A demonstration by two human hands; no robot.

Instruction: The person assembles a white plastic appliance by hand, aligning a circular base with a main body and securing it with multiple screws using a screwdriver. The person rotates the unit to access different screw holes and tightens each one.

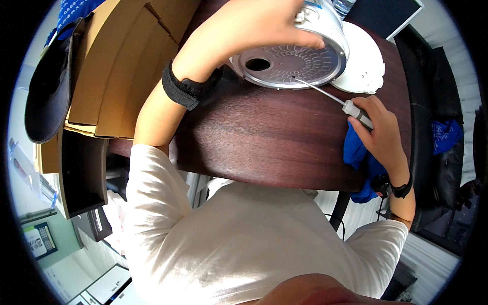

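A round white appliance, perhaps a rice cooker body, lies tipped at the table's far side. Its vented metal base faces me and has a dark round hole. My left hand grips its upper rim, with the thumb along the edge; some fingertips are out of sight. In my right hand is a screwdriver with a grey-white handle. Its shaft points left, and the tip reaches the vented base near its lower edge. A white round cover lies just right of the appliance.
The dark wooden table carries everything. Cardboard boxes and a black cap stand at the left. A blue cloth hangs by the right table edge, below my right hand. Farther right is a black sofa.
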